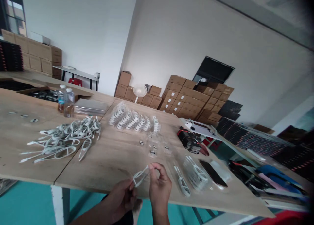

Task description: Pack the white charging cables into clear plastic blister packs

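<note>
A looped white cable (139, 178) is held between my two hands, over the table's front edge. My left hand (124, 195) is closed round the lower end of its loop. Thumb and finger of my right hand (159, 184) pinch the upper end near the tip. To the right, a coiled white cable (183, 182) lies beside a stack of bagged cables (196, 174). Ahead of my hands, several small clear bags with dark-and-white labels (154, 148) are spread on the wood. A tangled heap of white cables (71, 136) lies to the left.
Bagged cable bundles (132, 118) stand in a row at the table's (108, 159) middle back. Two bottles (68, 102) and a grey flat stack (89, 106) are at back left. A dark phone (213, 173) and black boxes (188, 140) lie right. Cartons (186, 95) line the wall.
</note>
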`<action>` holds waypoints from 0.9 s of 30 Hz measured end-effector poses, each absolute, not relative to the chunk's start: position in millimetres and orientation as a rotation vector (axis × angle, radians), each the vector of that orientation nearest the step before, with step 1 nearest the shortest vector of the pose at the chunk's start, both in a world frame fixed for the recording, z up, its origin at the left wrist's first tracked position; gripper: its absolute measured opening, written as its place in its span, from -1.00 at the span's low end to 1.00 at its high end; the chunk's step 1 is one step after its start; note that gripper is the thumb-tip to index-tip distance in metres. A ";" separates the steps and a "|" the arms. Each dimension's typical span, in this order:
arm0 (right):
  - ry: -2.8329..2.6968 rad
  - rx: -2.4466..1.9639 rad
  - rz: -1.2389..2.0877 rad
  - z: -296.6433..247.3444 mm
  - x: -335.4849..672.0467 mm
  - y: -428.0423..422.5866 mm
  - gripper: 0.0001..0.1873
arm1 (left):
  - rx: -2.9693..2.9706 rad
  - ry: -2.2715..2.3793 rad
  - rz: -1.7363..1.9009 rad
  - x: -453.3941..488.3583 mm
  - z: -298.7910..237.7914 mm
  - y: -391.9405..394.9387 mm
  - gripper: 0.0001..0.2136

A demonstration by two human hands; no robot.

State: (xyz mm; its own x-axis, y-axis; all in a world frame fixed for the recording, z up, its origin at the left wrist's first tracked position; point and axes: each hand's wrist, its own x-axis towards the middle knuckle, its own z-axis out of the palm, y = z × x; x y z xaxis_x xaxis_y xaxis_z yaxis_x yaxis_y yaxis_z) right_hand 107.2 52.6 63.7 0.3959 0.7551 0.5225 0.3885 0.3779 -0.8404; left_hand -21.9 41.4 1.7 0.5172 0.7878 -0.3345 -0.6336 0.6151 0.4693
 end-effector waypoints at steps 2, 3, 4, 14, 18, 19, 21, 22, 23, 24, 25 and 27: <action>-0.974 -1.217 0.575 50.9 105.4 53.0 -0.61 | 0.275 0.466 0.873 -20.4 6.0 37.9 -0.68; -0.933 -1.189 0.735 44.1 102.7 51.7 -0.57 | 0.273 0.445 0.863 -19.3 7.8 36.2 -0.69; -0.914 -1.149 0.919 37.6 99.4 49.9 -0.54 | 0.282 0.432 0.842 -18.0 9.1 34.8 -0.71; -1.200 -1.460 0.858 14.5 128.5 89.9 -0.33 | 1.490 1.066 0.956 -53.3 -1.0 91.5 -0.72; -1.424 -1.616 0.718 16.2 139.5 145.3 -0.44 | 1.714 1.295 1.060 -64.3 -10.3 110.4 -0.89; -1.481 -1.658 0.675 17.8 139.4 161.2 -0.51 | 1.721 1.275 1.071 -63.8 -12.3 111.1 -0.90; -1.598 -1.749 0.597 22.1 137.3 191.4 -0.65 | 1.687 1.235 1.114 -61.5 -14.6 110.7 -0.94; -1.653 -1.798 0.563 24.3 135.7 204.5 -0.70 | 1.646 1.221 1.145 -60.4 -14.8 110.5 -0.94; -1.703 -1.846 0.532 26.3 134.2 215.5 -0.72 | 1.593 1.211 1.179 -59.8 -14.4 110.5 -0.93; -1.747 -1.892 0.503 28.1 132.7 223.9 -0.72 | 1.545 1.204 1.209 -59.5 -13.5 110.7 -0.91; -1.786 -1.932 0.475 29.5 131.4 229.5 -0.71 | 1.511 1.201 1.232 -59.7 -12.4 111.2 -0.90; -1.853 -1.979 0.413 31.6 129.8 231.3 -0.72 | 1.486 1.205 1.252 -60.8 -10.6 112.5 -0.89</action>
State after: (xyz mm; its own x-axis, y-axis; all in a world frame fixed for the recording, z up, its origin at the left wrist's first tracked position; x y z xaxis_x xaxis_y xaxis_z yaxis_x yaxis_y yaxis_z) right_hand 129.8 231.3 31.6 0.0796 0.9954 0.0541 0.8783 -0.0443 -0.4760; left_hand -60.8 112.5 -10.6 0.0436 0.9805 0.1916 0.1544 -0.1961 0.9684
